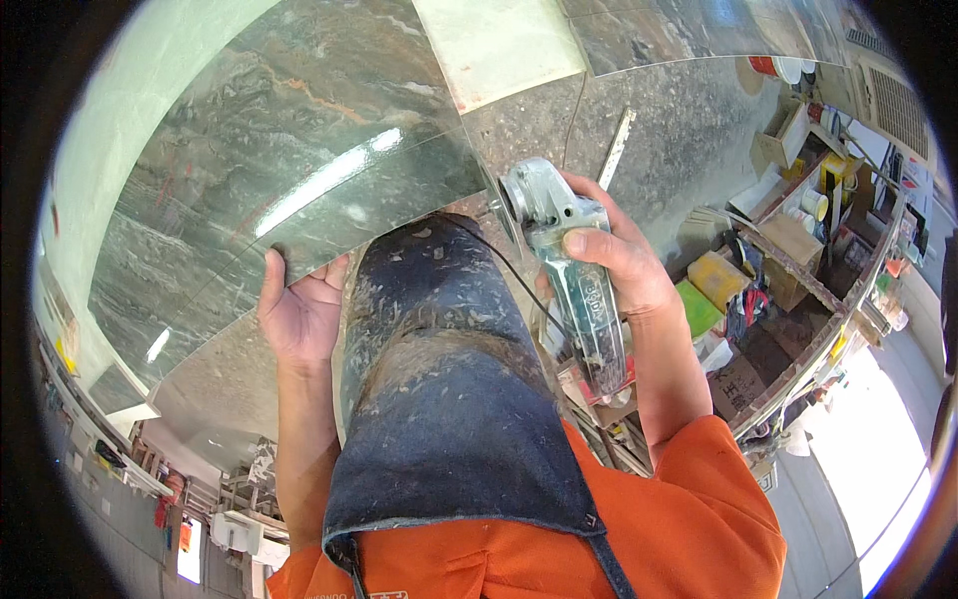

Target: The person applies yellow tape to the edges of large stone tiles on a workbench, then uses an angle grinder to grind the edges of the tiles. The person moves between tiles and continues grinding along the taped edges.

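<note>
A large polished slab [269, 120], dark green-grey with brown veins, spreads across the upper left. My left hand [304, 304] grips its near edge, with the thumb on top and the fingers passing underneath. In my right hand [619, 255] is a teal and grey angle grinder [579, 290], its body pointing down toward me. The grinder's head is beside the slab's right-hand corner, with the disc seen edge-on. Whether the disc touches the stone I cannot tell. A dark cord [509, 265] runs from behind my apron toward the grinder.
My stained dark apron [449, 399] hangs below the slab's edge. On the right, a cluttered wooden bench [788, 260] holds boxes, cloths and a yellow sponge-like block [718, 280]. A pale strip [617, 150] lies beyond the grinder. Another slab [699, 35] and a pale panel [504, 50] lie at the top.
</note>
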The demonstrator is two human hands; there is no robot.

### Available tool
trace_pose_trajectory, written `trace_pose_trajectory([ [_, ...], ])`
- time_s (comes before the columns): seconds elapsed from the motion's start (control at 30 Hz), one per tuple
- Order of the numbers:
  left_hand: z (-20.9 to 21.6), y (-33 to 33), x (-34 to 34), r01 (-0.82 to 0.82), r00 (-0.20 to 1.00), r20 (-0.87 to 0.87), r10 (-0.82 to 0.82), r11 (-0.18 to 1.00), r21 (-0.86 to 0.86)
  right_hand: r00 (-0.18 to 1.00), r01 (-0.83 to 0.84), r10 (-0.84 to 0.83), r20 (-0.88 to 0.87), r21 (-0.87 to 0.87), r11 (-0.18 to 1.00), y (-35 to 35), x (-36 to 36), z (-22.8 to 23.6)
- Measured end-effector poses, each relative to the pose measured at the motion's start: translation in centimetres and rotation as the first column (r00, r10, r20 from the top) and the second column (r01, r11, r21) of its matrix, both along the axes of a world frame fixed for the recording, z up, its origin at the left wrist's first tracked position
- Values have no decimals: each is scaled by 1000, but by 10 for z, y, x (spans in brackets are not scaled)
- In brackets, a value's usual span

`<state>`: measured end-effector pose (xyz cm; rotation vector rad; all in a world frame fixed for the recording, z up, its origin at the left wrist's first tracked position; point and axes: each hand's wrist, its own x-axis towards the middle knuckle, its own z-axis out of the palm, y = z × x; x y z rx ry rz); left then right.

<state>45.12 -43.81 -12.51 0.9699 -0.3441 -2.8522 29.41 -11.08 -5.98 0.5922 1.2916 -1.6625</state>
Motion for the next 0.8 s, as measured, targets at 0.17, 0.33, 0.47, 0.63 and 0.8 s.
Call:
trace_pose_trajectory([
  [0.17,-1,0,2,-7,1000,7,7,1000,-5,1000,0,0,-3,-6,1000,-10,-9,3],
  [0.33,1,2,-1,-13,999,31,14,1000,-22,999,25,-26,-45,-23,999,-14,-12,1],
  [0.47,2,4,-2,-26,998,51,28,999,-33,999,18,-19,-42,-22,1000,-15,-14,1],
  [0.63,2,3,-3,-10,999,40,11,1000,-25,999,35,-36,-40,-38,999,-15,-13,0],
  [0.8,0,2,-1,0,1000,17,0,1000,-24,1000,3,-4,-24,-40,999,-2,-3,-4],
])
